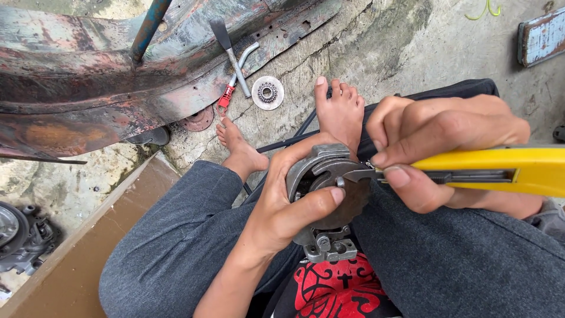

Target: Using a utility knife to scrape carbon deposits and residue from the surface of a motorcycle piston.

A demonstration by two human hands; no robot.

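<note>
The round grey metal part [326,188] sits in my lap, just above my knees, and my left hand [282,203] has it wrapped — thumb pressed across its flat face, fingers curled behind the rim, clamped firm. My right hand [438,150] is closed tight around the yellow utility knife [506,171], thumb and forefinger pinching near the front so the short blade tip [353,175] rests against the part's curved slot. To do this well, I judge I should keep the blade shallow and scrape away from my left thumb, which lies just below the edge — a slip there would cut me. Short strokes, light pressure and a steady wrist seem wiser than forcing it, and the snap-off blade could break if I twist it. A small clamp-like bracket with a bolt [329,247] hangs at the part's lower end, over the red and black print on my shirt [338,285]. Further out on the concrete floor [412,53] lie a toothed washer disc [268,92], a tool with a red grip [226,97] and a metal lever [232,56], beside a rusty painted vehicle body [88,76]. I see no packages; a worn, pale blue board [542,36] lies at top right, its markings too faint to tell.
</note>
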